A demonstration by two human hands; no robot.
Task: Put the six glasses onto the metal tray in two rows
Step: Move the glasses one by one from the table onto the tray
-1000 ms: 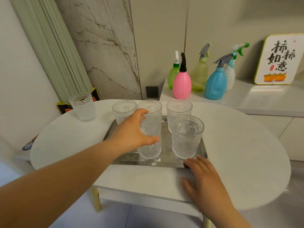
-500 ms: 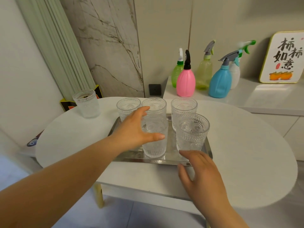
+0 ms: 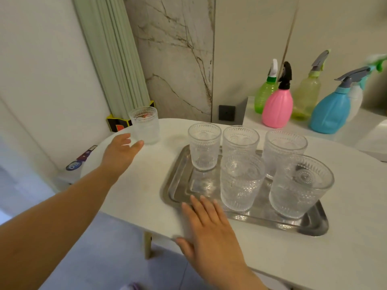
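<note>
I see two bare forearms, no sleeves in view. L hand (image 3: 119,151) & R hand (image 3: 211,233): no rings, no watch, no gloves, short nails.

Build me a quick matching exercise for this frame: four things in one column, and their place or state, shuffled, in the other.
Things:
1. lone glass
2. left hand
3. right hand
4. pink spray bottle

Place or state:
A. flat on the table, fingertips at the metal tray near edge
B. on the side counter
C. on the table, off the tray
D. open, reaching toward the lone glass

Pairs: 1-C, 2-D, 3-A, 4-B
</note>
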